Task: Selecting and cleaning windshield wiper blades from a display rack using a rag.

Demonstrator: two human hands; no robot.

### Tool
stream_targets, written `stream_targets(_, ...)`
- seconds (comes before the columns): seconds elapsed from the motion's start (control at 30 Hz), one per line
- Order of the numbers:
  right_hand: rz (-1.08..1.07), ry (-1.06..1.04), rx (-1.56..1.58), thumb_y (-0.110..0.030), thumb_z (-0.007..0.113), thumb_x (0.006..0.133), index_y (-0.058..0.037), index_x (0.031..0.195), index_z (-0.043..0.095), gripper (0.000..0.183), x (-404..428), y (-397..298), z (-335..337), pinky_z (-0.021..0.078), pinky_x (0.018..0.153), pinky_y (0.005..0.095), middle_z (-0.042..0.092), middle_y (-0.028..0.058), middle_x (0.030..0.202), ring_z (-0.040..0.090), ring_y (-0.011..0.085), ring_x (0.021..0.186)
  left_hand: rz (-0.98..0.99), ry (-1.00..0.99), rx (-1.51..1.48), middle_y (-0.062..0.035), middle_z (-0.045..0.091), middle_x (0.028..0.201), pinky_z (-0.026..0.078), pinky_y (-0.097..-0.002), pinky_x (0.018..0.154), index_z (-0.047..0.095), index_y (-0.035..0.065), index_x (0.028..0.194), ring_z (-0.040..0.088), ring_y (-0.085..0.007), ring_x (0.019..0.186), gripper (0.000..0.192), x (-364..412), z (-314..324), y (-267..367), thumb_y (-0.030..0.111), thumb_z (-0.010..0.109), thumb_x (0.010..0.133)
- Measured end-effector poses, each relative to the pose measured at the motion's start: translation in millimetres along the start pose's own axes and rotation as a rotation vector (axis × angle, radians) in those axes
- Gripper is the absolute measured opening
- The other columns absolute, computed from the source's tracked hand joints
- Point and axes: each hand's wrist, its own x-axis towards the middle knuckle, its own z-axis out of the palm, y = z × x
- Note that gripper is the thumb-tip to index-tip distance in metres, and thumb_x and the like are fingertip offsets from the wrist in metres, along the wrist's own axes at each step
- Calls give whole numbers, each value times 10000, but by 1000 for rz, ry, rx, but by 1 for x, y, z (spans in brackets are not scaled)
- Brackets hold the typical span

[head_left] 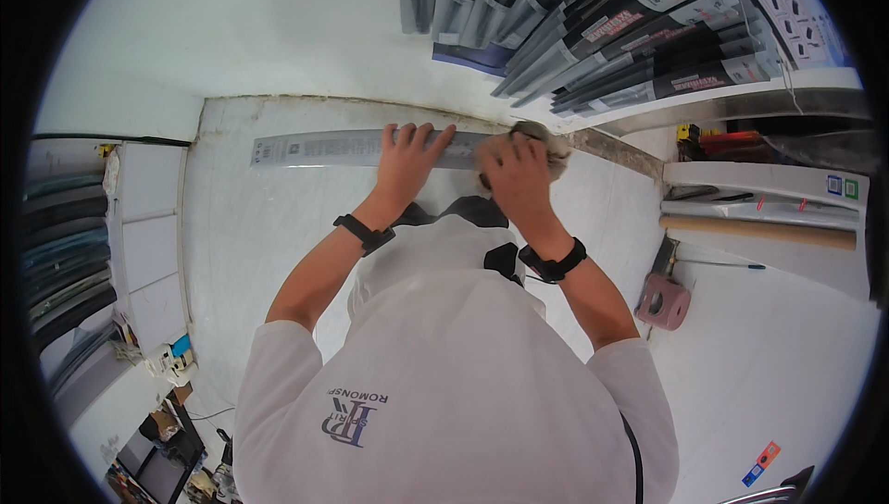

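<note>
A long, flat wiper-blade package (326, 148), grey and clear plastic with printed text, lies across in front of me near the wall. My left hand (410, 160) rests on its middle part with the fingers spread over its surface. At the package's right end, my right hand (515, 167) is closed on a crumpled beige-grey cloth (555, 153) that partly covers that end. Both wrists wear black bands. My palms and the covered right end of the package are hidden from view.
Many packaged wiper blades (597, 39) hang in rows on the wall above right. A white shelf (764, 178) with rolls and packets stands at right, near a pink plastic stool (663, 301). At left is a rack of dark rolled material (69, 240) beside white panels (149, 216).
</note>
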Motion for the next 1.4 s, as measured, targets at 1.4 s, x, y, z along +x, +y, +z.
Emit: stream_targets(1.4, 180, -118, 226, -40, 750, 732, -224, 1307, 745, 603, -57, 69, -15, 435, 1053, 508, 697, 65, 1304, 605, 360, 1242, -235, -57, -396, -113, 648, 1322, 493, -495, 1054, 583, 163, 1496, 608, -379, 1212, 812, -22, -19, -29, -115, 658, 737)
